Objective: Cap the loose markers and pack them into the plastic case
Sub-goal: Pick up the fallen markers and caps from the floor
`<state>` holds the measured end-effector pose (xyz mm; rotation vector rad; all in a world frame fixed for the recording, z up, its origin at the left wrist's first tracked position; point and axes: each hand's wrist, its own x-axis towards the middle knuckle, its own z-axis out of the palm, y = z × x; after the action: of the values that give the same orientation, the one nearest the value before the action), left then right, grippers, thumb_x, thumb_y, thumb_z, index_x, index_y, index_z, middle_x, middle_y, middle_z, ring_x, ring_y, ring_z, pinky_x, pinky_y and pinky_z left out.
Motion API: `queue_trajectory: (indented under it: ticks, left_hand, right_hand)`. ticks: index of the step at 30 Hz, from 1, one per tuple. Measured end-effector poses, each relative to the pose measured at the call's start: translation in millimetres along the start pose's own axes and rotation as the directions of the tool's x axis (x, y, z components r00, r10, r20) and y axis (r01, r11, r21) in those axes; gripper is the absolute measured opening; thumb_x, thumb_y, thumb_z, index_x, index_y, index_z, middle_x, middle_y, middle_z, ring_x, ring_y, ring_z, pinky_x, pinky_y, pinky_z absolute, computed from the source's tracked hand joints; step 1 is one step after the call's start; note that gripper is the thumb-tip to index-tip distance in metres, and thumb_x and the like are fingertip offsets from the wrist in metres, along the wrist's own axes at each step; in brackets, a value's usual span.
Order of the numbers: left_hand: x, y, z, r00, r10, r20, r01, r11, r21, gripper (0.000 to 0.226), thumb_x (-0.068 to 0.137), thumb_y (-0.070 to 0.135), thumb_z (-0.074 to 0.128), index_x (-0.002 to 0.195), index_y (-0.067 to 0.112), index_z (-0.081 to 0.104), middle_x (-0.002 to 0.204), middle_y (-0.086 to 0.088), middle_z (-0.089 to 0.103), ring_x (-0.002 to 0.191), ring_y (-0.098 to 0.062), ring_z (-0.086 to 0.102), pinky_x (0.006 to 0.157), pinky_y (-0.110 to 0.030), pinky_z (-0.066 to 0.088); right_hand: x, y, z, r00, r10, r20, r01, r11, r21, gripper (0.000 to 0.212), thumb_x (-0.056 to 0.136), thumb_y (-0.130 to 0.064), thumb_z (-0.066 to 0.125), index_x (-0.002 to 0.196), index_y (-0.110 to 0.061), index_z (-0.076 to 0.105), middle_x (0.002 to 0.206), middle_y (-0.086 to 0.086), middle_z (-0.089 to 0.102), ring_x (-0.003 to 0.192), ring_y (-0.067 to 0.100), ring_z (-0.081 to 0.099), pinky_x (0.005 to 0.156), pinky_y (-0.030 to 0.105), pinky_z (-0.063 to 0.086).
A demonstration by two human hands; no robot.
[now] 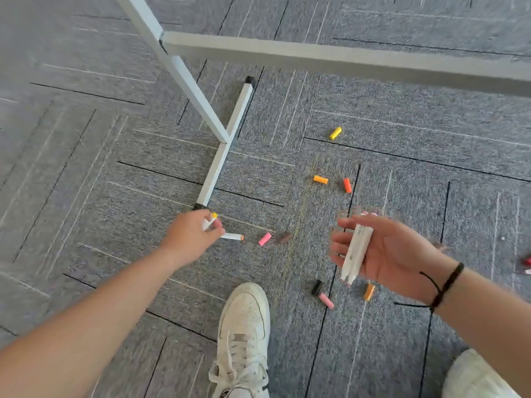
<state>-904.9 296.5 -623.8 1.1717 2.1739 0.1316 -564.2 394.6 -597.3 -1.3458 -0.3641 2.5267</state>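
Gripping markers, both hands, left (191,235) and right (393,251), hover beside the frame foot (211,179).

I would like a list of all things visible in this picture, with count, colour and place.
caps: nine; yellow, two orange, red, two pink, brown, black; scattered on carpet
markers: four, white; two in left hand, two in right
frame: one, grey metal, top and centre
carpet: grey tiles, everywhere
red object: right edge, unclear
shoe: one, white, bottom centre
wristband: black, right wrist
left hand: grips markers
right hand: holds markers
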Motion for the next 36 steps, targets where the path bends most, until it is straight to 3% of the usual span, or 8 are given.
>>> queue_trajectory:
  ticks: [5,9,14,17,21,27,30,36]
  left_hand:
    - [17,13,27,0.976,0.124,0.181,-0.199,0.843,0.499,0.026,0.085,0.037,0.075,0.105,0.028,0.061,0.109,0.002,0.062,0.081,-0.016,0.059,0.067,-0.03,0.047]
    - [31,23,39,0.953,0.083,0.293,-0.237,0.806,0.543,0.017,0.09,0.032,0.07,0.095,0.02,0.06,0.106,-0.002,0.063,0.082,-0.018,0.058,0.063,-0.03,0.039]
    - [30,65,34,0.935,0.075,0.348,-0.03,0.991,-0.133,0.023,0.092,0.037,0.068,0.084,0.017,0.063,0.07,0.002,0.062,0.06,-0.015,0.054,0.061,-0.031,0.041]
    - [9,122,34,0.798,0.151,0.583,0.378,0.628,-0.68,0.017,0.093,0.024,0.061,0.094,0.007,0.065,0.074,-0.008,0.06,0.069,-0.02,0.057,0.07,-0.037,0.048]
    - [-19,189,42,0.711,0.279,0.645,0.582,0.283,-0.763,0.018,0.089,0.017,0.053,0.095,0.005,0.065,0.076,-0.011,0.06,0.073,-0.026,0.065,0.083,-0.044,0.058]
    - [-31,239,68,0.64,0.346,0.686,0.649,0.234,-0.724,0.064,0.036,0.013,0.099,0.097,0.01,0.078,0.087,-0.009,0.067,0.067,-0.02,0.068,0.064,-0.035,0.061]
    - [-34,259,88,0.625,0.356,0.694,0.659,0.236,-0.714,0.07,0.033,0.012,0.101,0.099,0.011,0.077,0.086,-0.006,0.062,0.058,-0.011,0.056,0.052,-0.026,0.054]
    - [-41,287,114,0.647,0.308,0.697,0.61,0.339,-0.716,0.079,0.028,0.022,0.103,0.101,0.015,0.076,0.085,-0.004,0.064,0.056,-0.01,0.053,0.045,-0.022,0.048]
  right_hand:
    - [-1,5,-14,0.997,0.043,-0.069,-0.043,0.999,0.005,0.041,0.082,-0.021,0.06,0.117,-0.002,0.061,0.093,0.021,0.068,0.076,0.03,0.069,0.075,0.045,0.061]
    - [-3,2,-25,0.996,0.043,-0.076,-0.042,0.999,0.019,0.038,0.083,-0.021,0.06,0.116,-0.002,0.061,0.093,0.02,0.068,0.079,0.03,0.068,0.08,0.046,0.061]
    - [-14,-4,-35,0.995,0.028,-0.092,-0.025,0.999,0.035,0.041,0.076,-0.021,0.064,0.112,-0.003,0.062,0.094,0.021,0.068,0.079,0.031,0.069,0.078,0.045,0.061]
    - [-25,-11,-47,0.996,0.018,-0.09,-0.012,0.998,0.059,0.034,0.082,-0.02,0.061,0.112,-0.004,0.062,0.095,0.021,0.068,0.079,0.03,0.07,0.078,0.044,0.06]
    - [-46,-24,-75,0.993,-0.019,-0.115,0.029,0.996,0.087,0.028,0.09,-0.015,0.057,0.116,-0.005,0.062,0.099,0.021,0.07,0.082,0.03,0.07,0.083,0.045,0.059]
    - [-83,-41,-151,0.959,-0.1,-0.266,0.141,0.98,0.138,0.018,0.092,-0.021,0.061,0.106,-0.009,0.061,0.08,0.01,0.065,0.068,0.023,0.063,0.076,0.041,0.056]
    - [-99,-45,-210,0.871,-0.084,-0.485,0.18,0.971,0.155,0.011,0.095,-0.019,0.064,0.098,-0.01,0.059,0.066,0.004,0.053,0.055,0.018,0.05,0.063,0.035,0.053]
    - [-102,-45,-296,0.512,-0.093,-0.854,0.164,0.986,-0.009,0.022,0.09,-0.025,0.07,0.089,-0.006,0.058,0.058,0.005,0.05,0.043,0.017,0.043,0.047,0.027,0.043]
